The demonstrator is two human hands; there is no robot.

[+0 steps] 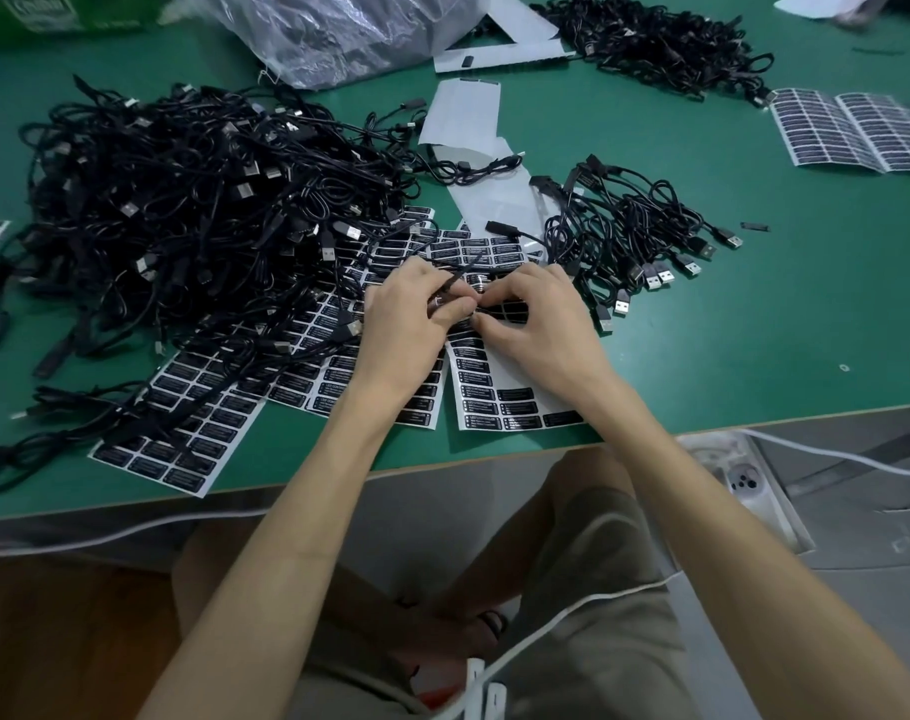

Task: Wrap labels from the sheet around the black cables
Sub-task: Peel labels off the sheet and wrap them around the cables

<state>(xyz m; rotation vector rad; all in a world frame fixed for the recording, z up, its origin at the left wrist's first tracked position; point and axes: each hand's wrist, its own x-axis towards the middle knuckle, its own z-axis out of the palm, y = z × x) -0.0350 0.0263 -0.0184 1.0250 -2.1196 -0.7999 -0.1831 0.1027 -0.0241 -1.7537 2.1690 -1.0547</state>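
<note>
A green counter (702, 356) runs before us, strewn with cable and paper. Our landmark is the label sheet (494, 402) lying under both hands near the counter's front edge. Left of the sheet and spilling over its neighbours is the big heap of black USB cables (182, 210). Right of it is a smaller bunch of cables (634, 226), and beyond it lie stripped white backing sheets (463, 116).

Just above the sheet our hands meet. The left hand (406, 324) has its fingers curled round one black cable (460, 275), which rises from the grip and slants away from us. The right hand (536, 324) comes in fingertip to fingertip with it and pinches what looks to be a label (481, 293) against that cable. The fingers hide how far round the label already goes.

We judge the wrap itself to be in hand. To do it well, we should keep the cable taut and straight in the left hand and set the label square across it, so that the two ends meet evenly. We should press from the cable outward to shut out creases, and keep the sticky face clear of the sheet below and of loose cables from the heap.
</note>
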